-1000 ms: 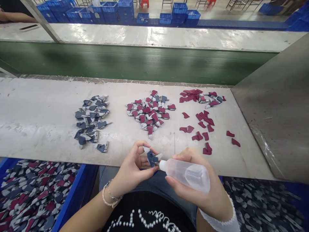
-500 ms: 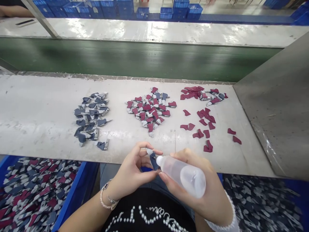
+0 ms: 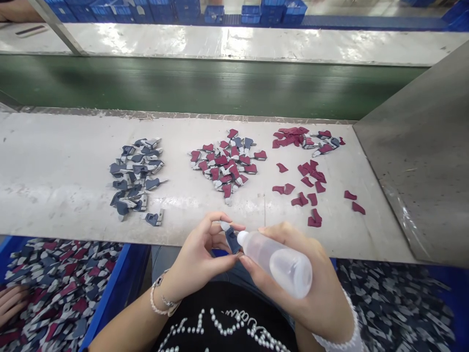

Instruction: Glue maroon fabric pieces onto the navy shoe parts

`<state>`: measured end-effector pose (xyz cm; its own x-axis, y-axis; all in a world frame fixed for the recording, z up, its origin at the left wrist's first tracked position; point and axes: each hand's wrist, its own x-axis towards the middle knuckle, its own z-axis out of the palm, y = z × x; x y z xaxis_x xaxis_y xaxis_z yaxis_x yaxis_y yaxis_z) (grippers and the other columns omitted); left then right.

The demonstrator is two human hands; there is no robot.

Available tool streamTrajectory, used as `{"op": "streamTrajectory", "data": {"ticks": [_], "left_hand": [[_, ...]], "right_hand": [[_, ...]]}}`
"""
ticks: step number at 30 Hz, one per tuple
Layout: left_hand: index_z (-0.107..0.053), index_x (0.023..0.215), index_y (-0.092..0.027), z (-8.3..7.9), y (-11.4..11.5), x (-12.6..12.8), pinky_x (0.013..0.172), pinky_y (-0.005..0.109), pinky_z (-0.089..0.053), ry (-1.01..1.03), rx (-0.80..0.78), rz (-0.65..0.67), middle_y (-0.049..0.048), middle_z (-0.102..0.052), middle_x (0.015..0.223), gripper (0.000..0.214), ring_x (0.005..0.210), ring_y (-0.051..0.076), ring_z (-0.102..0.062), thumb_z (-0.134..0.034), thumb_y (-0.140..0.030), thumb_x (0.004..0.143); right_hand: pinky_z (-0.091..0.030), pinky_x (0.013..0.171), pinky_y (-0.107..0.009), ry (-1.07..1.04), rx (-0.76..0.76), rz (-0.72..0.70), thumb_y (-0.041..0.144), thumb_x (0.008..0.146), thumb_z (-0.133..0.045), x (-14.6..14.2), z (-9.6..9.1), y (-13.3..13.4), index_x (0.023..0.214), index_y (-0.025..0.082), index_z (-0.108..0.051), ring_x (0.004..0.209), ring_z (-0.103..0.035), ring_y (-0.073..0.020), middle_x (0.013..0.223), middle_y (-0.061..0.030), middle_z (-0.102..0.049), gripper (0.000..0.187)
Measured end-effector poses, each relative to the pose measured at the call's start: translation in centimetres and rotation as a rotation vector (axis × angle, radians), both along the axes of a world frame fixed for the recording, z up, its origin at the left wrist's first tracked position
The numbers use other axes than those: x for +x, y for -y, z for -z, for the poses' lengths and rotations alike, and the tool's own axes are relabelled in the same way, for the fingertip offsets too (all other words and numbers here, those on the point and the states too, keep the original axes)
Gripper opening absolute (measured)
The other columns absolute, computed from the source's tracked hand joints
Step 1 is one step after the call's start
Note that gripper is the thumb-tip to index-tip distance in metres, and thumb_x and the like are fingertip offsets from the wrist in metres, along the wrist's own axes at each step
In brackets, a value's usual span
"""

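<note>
My left hand [image 3: 200,256] pinches a small blue-and-white piece [image 3: 230,237] between thumb and fingers, just off the near edge of the white worktable [image 3: 66,171]. My right hand [image 3: 304,288] is wrapped round a clear plastic squeeze bottle [image 3: 280,264], whose white nozzle touches the piece. On the table lie a pile of blue pieces [image 3: 135,176], a pile of mixed red and blue pieces [image 3: 227,164], and scattered flat red pieces [image 3: 311,188].
Blue crates of loose red, blue and white pieces sit below the table at left [image 3: 54,288] and right [image 3: 395,308]. Another person's hand [image 3: 10,300] reaches into the left crate. A green conveyor belt [image 3: 205,88] runs behind; a grey panel [image 3: 421,156] slopes at right.
The bottle's nozzle has closed in on the held piece, which turned edge-on in my left fingers. Another person's hand has come into the left crate.
</note>
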<state>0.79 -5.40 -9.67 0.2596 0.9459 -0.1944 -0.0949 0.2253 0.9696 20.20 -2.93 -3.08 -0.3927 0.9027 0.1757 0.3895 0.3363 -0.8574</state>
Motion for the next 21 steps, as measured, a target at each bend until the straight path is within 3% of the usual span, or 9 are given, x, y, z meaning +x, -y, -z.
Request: {"op": "streamTrajectory", "data": {"ticks": [6, 14, 21], "left_hand": [[-0.046, 0.120, -0.030, -0.26, -0.06, 0.02, 0.069, 0.023, -0.053, -0.052, -0.002, 0.001, 0.0041, -0.069, 0.122, 0.049, 0.072, 0.009, -0.062, -0.078, -0.020, 0.083], [-0.047, 0.122, -0.031, -0.16, -0.09, -0.10, 0.068, 0.021, -0.053, -0.090, 0.074, 0.026, 0.0029, -0.070, 0.119, 0.049, 0.069, 0.007, -0.059, -0.077, -0.021, 0.084], [-0.048, 0.122, -0.030, -0.49, -0.24, -0.23, 0.067, 0.021, -0.054, -0.116, 0.077, 0.002, 0.0043, -0.071, 0.119, 0.050, 0.068, 0.007, -0.058, -0.077, -0.017, 0.083]], "right_hand": [[-0.046, 0.049, -0.022, 0.017, -0.067, -0.068, 0.026, 0.086, -0.071, 0.06, -0.44, 0.07, 0.089, 0.022, -0.059, 0.053, -0.060, -0.0087, 0.070, 0.0068, -0.062, 0.013], [-0.046, 0.050, -0.019, -0.023, -0.090, -0.049, 0.025, 0.088, -0.070, 0.12, -0.49, -0.32, 0.091, 0.021, -0.060, 0.054, -0.058, -0.0069, 0.070, 0.0073, -0.060, 0.011], [-0.041, 0.046, -0.021, 0.027, -0.116, -0.113, 0.026, 0.085, -0.071, 0.47, -0.99, -0.20, 0.083, 0.020, -0.057, 0.048, -0.051, -0.0069, 0.064, 0.0081, -0.054, 0.016]]}}
